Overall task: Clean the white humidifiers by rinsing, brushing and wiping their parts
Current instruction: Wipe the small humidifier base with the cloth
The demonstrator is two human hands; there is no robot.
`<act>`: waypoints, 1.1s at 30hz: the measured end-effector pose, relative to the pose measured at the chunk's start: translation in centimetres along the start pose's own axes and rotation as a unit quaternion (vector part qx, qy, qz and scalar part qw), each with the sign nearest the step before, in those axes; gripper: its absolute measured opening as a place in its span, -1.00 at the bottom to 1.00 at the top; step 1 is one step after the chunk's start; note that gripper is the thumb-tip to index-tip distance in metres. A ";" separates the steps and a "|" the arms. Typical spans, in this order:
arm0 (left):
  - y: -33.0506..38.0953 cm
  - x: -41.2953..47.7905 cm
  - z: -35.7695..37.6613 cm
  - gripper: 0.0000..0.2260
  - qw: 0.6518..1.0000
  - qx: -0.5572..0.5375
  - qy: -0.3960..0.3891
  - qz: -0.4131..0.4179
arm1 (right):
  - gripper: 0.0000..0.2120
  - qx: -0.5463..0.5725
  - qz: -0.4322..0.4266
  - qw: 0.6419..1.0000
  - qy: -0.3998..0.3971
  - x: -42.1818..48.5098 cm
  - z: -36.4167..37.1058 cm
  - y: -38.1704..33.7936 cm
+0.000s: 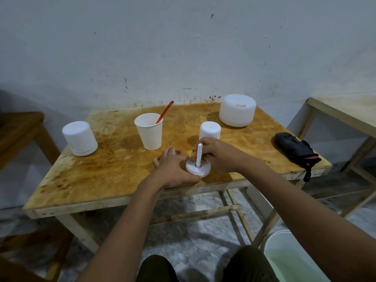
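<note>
Head view, nearest first: what lies below the surface (101, 169)?

A white bucket (284, 259) stands on the floor at the lower right, with pale greenish liquid in it.

And the hands?

Both are at the near edge, a little right of its middle, on one humidifier part (198, 169). It is a flat white disc lying on the surface with a thin white stem (199, 154) rising from its centre. The stem's long axis is close to vertical and its free end points up.

How do the fingers sit?

The left hand (173, 167) curls its fingers round the disc's left rim. The right hand (218, 156) holds from the right, fingers curled close about the stem.

Farther back?

A small white cylinder (210, 130) stands upright just behind the right hand. I cannot tell whether they touch. Left of it is a paper cup (149, 131) with an orange brush handle (165, 111) leaning out toward the far right. A black cloth (295, 148) lies at the right edge.

And the humidifiers?

One white humidifier (79, 138) is by the left edge, and a wider one (237, 109) is at the far right corner.
</note>
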State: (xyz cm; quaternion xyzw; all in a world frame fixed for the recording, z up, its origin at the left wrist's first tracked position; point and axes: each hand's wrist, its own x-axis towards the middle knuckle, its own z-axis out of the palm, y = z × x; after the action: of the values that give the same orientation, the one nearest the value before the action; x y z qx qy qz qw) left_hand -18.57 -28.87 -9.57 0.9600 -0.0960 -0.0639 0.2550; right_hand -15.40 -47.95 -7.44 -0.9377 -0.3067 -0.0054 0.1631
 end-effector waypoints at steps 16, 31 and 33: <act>0.6 -0.9 0.8 -0.35 0.999 -0.033 0.029 -0.013 | -0.63 -0.024 0.070 0.997 0.008 -1.6 0.1 -1.3; 2.0 -1.0 3.0 -0.58 0.987 0.004 0.135 -0.088 | -0.65 0.336 0.165 0.860 0.347 -4.6 3.0 -5.9; 2.0 -1.0 2.9 -0.59 0.987 -0.002 0.129 -0.091 | -0.65 0.277 0.162 0.886 0.335 -4.7 3.7 -5.6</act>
State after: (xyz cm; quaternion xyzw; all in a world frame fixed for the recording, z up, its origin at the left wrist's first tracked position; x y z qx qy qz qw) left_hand -20.34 -31.72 -11.02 0.9646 0.0255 0.0377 0.2599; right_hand -22.79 -45.29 -9.76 -0.8332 -0.0668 -0.2080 0.5080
